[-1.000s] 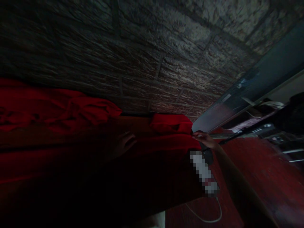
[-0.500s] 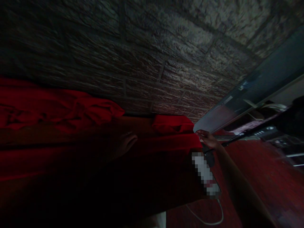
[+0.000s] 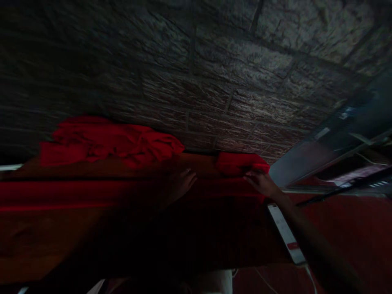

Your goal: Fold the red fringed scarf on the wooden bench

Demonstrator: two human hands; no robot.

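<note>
A long red cloth (image 3: 70, 194) lies as a flat, narrow strip along the dark wooden table. My left hand (image 3: 183, 183), in deep shadow, rests over the strip's middle part, its fingers stretched out and holding nothing I can see. Towards the strip's right end, my right hand (image 3: 262, 182) has its thumb and fingertips closed together at the cloth's far edge. Just behind that hand sits a small folded red cloth piece (image 3: 234, 162). The front of the strip between my hands is lost in shadow.
A crumpled heap of red cloth (image 3: 113, 143) lies along the back of the table (image 3: 39, 241), against a stone-block wall (image 3: 214, 90). A phone (image 3: 286, 234) with a lit screen and a white cable (image 3: 311, 279) lies at the right front, beside my right forearm.
My view has shifted left, so the table and cloths appear farther right. My right hand has moved left from the strip's right end, in along the cloth. My left hand stays over the strip.
</note>
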